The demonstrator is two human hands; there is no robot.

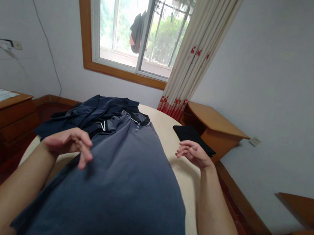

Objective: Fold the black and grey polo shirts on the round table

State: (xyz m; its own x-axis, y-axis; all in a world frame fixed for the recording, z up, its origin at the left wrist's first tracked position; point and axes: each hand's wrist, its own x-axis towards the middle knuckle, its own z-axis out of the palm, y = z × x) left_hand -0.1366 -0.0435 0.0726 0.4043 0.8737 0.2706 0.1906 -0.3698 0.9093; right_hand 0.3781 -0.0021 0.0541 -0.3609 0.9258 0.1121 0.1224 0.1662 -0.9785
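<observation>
We see a grey-blue polo shirt [129,169] spread flat down the middle of the frame, its collar [141,119] pointing away from us and its hem running off the bottom edge. It lies on a pale round counter [167,125]. Our left hand [69,142] hangs over the shirt's left edge, left of centre, its fingers [85,153] loosely spread and bent, holding nothing; we cannot tell whether they touch the fabric. Our right hand [195,153] is over the bare counter just beside the shirt's right edge, its fingers [183,151] open and gripping nothing.

Behind the left hand, a heap of navy clothes [93,114] touches the collar. A folded black cloth [190,134] lies at the counter's far right edge, near the right hand. Beyond stand a wooden nightstand [213,123], a flowered curtain [199,48] and a window [137,21] at the top centre. A cabinet [9,111] sits at the left edge.
</observation>
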